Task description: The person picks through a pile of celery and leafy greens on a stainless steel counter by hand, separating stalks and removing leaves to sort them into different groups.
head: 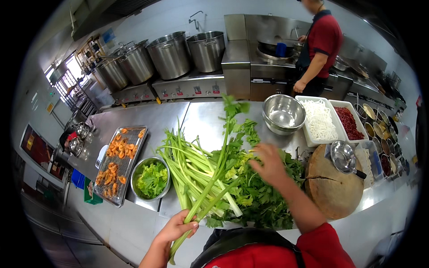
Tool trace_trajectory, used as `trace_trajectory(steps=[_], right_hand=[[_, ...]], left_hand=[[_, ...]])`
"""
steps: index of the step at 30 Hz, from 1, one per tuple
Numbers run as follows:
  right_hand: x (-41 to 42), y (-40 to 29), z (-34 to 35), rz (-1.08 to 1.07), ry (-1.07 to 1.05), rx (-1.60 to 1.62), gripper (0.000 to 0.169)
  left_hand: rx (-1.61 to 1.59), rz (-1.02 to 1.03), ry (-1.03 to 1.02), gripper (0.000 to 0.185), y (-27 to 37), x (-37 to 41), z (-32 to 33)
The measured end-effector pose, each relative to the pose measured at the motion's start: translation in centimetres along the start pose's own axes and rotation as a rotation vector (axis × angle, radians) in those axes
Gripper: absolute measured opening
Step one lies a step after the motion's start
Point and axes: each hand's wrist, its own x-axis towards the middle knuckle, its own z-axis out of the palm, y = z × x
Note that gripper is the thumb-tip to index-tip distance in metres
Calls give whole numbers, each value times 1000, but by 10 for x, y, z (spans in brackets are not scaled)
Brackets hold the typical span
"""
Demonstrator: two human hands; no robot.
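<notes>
My left hand (178, 225) grips a long green celery stalk (208, 189) near its lower end. The stalk slants up and away, its leafy top (232, 109) slightly blurred. Over the leaves hovers my right hand (269, 165), blurred, fingers spread and seemingly holding nothing. Beneath it lies a dark green heap of celery leaves (264, 197). To the left of that heap, a pile of bare celery stalks (181, 160) rests on the steel table. A steel bowl (166, 191) beside the pile contains pale green leaves (150, 181).
A perforated tray of cooked shrimp (130, 164) lies left. On the right are stacked steel bowls (268, 122), white noodles (320, 120), minced red food (347, 122), and a cracked round chopping block (331, 197) bearing a ladle (342, 155). A co-worker (325, 37) stands by the wok stove; large pots (169, 57) line the back.
</notes>
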Motion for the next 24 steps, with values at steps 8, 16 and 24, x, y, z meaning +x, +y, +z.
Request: trace_trajectory(steps=[8, 16, 24], right_hand=[[2, -63, 9, -216, 71, 113, 37], [-8, -57, 14, -147, -86, 242, 28], [2, -44, -8, -92, -565, 442, 18]], left_hand=[[-126, 21, -102, 13, -9, 19, 10], [-195, 36, -94, 13, -15, 18, 8], [-227, 18, -127, 14, -18, 17, 7]])
